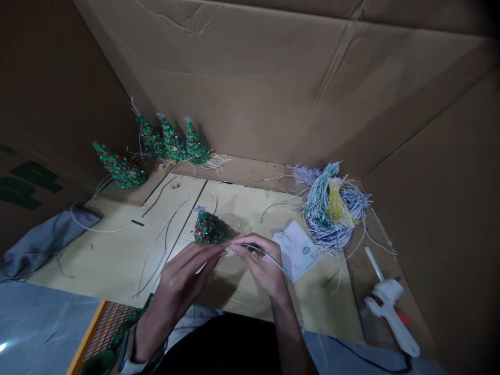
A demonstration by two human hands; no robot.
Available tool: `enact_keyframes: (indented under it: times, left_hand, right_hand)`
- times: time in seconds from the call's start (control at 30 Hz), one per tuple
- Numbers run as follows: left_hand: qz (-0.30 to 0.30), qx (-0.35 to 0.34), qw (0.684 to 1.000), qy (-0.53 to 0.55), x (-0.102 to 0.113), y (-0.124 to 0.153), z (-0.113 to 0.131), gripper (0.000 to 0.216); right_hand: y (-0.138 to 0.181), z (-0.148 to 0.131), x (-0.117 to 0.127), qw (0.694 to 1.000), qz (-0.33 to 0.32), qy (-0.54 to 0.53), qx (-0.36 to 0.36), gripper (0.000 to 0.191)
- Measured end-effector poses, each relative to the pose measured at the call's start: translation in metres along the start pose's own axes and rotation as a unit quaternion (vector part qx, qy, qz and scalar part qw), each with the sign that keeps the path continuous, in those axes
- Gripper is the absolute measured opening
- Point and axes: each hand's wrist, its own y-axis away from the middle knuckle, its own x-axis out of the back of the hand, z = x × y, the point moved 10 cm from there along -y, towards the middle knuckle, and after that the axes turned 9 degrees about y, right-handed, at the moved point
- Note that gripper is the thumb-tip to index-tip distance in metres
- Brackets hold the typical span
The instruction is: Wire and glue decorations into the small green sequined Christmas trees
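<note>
1. Right now your right hand (261,268) pinches a green-and-white wire (265,251) between thumb and fingertips, and the wire curves down past the back of that hand.
2. Your left hand (179,278) reaches across, its fingers pressed together and their tips meeting the right hand. Whether they hold the wire too, you cannot tell.
3. A green beaded Christmas tree (210,228) sits on the pale wooden board (117,250) just beyond your fingers, leaning slightly.
4. Farther off, four more beaded trees (172,138) lie below the cardboard wall (234,67). To the right are a wire bundle (332,208), a printed card (297,250) and a white hot glue gun (386,312) — all out of reach of your fingers.
</note>
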Motion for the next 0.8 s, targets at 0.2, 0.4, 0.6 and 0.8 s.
enact_keyframes:
  times: [0.2,0.4,0.6,0.8]
  left_hand:
    - [0.006,-0.012,0.999,-0.043,0.0,0.003,-0.004,0.045]
    - [0.023,0.015,0.999,-0.024,0.004,0.001,-0.007,0.039]
    - [0.028,0.051,0.998,-0.006,0.004,0.005,-0.012,0.032]
    - [0.025,0.057,0.998,0.011,0.002,0.005,-0.011,0.032]
  right_hand:
    - [-0.002,0.003,-0.007,1.0,-0.001,0.007,-0.013,0.017]
    - [-0.002,0.005,-0.01,1.0,-0.011,0.01,-0.008,0.017]
    - [-0.003,0.001,-0.011,1.0,-0.021,0.004,0.018,0.022]
    - [-0.002,-0.005,-0.011,0.999,-0.024,0.01,0.039,0.006]
